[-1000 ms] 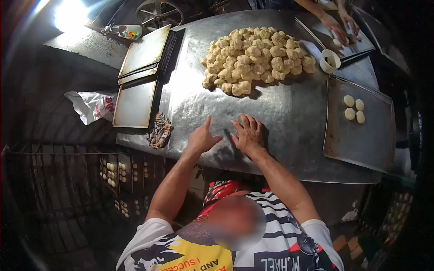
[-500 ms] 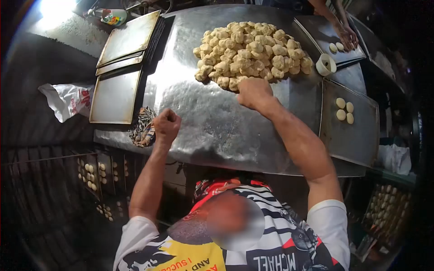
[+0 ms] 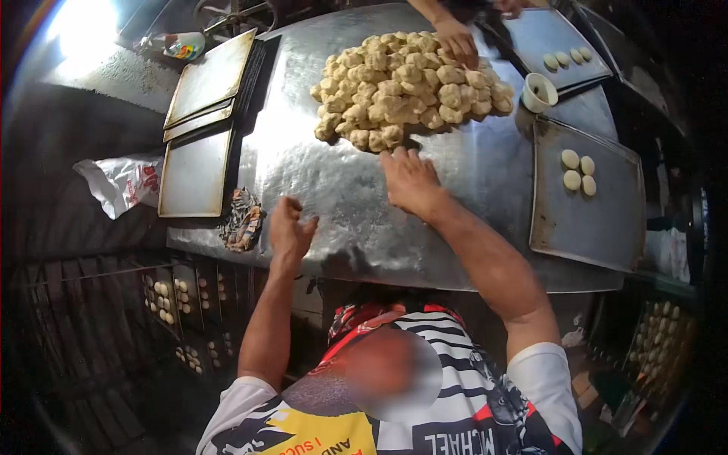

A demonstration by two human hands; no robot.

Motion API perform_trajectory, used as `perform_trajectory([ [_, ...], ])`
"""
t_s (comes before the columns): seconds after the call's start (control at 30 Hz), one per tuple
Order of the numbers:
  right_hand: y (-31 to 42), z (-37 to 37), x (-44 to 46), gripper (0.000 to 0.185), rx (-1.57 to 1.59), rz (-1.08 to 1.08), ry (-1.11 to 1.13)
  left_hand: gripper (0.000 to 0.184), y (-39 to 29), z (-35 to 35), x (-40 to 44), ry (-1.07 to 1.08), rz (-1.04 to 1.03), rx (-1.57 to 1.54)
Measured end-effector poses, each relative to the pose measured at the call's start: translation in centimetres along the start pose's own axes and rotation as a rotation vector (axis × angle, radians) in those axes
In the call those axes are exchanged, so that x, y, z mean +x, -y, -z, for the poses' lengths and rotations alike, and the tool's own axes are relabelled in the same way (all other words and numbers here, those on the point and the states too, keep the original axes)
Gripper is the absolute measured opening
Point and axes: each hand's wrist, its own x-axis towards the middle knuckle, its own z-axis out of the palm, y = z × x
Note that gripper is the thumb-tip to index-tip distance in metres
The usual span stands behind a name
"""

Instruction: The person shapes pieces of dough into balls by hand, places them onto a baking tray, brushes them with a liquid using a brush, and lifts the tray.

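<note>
A heap of rough dough balls [image 3: 409, 83] lies on the metal table. At its near edge is my right hand [image 3: 411, 182], palm down, fingers stretched forward and slightly apart, close to the nearest dough balls. I see no dough in it, though its underside is hidden. My left hand [image 3: 292, 229] hovers over the table's near left part, with its fingers loosely bent and the thumb held apart; nothing shows in it. Beside it lies a crumpled patterned cloth [image 3: 243, 220]. Another person's hand [image 3: 456, 42] reaches onto the far side of the heap.
On the right, a baking tray [image 3: 584, 235] carries several smooth dough rounds; another tray [image 3: 550, 34] with rounds sits behind it. A white tub [image 3: 539, 93] stands between them and the heap. Stacked trays [image 3: 196, 174] line the left edge. Racks with dough rounds [image 3: 163, 296] are below.
My right hand has drawn slightly back from the heap and its fingers have straightened. My left hand has loosened from a closed shape. The other person's hand has moved from the far tray to the heap.
</note>
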Motion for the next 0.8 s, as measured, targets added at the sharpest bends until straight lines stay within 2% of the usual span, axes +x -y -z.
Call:
perform_trajectory([
  [0.07,-1.2,-0.9,0.8,0.026,0.071,-0.013,0.054,0.091,-1.1,0.1,-0.7,-0.048,-0.044,0.015],
  [0.1,-1.9,-1.4,0.8,0.016,0.086,0.029,-0.013,0.088,-2.8,1.1,-1.6,-0.031,-0.054,-0.013],
  [0.13,-2.2,-1.0,0.2,0.018,0.112,-0.013,0.036,0.084,-4.1,1.9,-2.7,-0.011,-0.050,-0.041],
  [0.17,-2.2,-0.1,-0.1,0.022,0.138,-0.045,0.081,0.089,-5.3,2.6,-2.6,0.069,0.073,0.027],
  [0.2,-1.9,0.4,0.2,0.026,0.165,-0.063,0.121,0.092,-5.1,2.1,-2.0,0.053,0.037,0.024],
  [0.3,-2.4,-1.6,-1.5,0.048,0.106,-0.039,-0.002,0.104,-3.5,1.1,-2.2,0.026,-0.046,0.021],
  [0.43,-0.4,-2.7,-2.6,0.100,0.017,-0.028,0.136,0.117,-3.3,0.9,-2.4,0.058,-0.011,0.148],
  [0.5,0.3,-3.7,-2.1,0.101,0.009,0.045,0.135,0.125,-2.7,1.1,-1.8,0.096,0.049,0.172],
  [0.6,2.0,-4.0,-1.6,0.096,0.029,0.082,0.215,0.139,-1.9,3.6,0.4,0.266,0.205,-0.010],
  [0.63,2.6,-3.5,-1.3,0.094,0.029,0.088,0.251,0.135,-1.5,4.6,1.5,0.356,0.266,-0.118],
  [0.73,3.4,-6.2,0.8,0.085,0.245,0.048,0.164,0.122,3.1,-0.9,4.7,0.280,0.014,-0.542],
  [0.8,3.4,-8.3,1.5,0.077,0.308,0.089,0.016,0.116,0.1,-2.9,3.4,0.223,-0.104,-0.495],
])
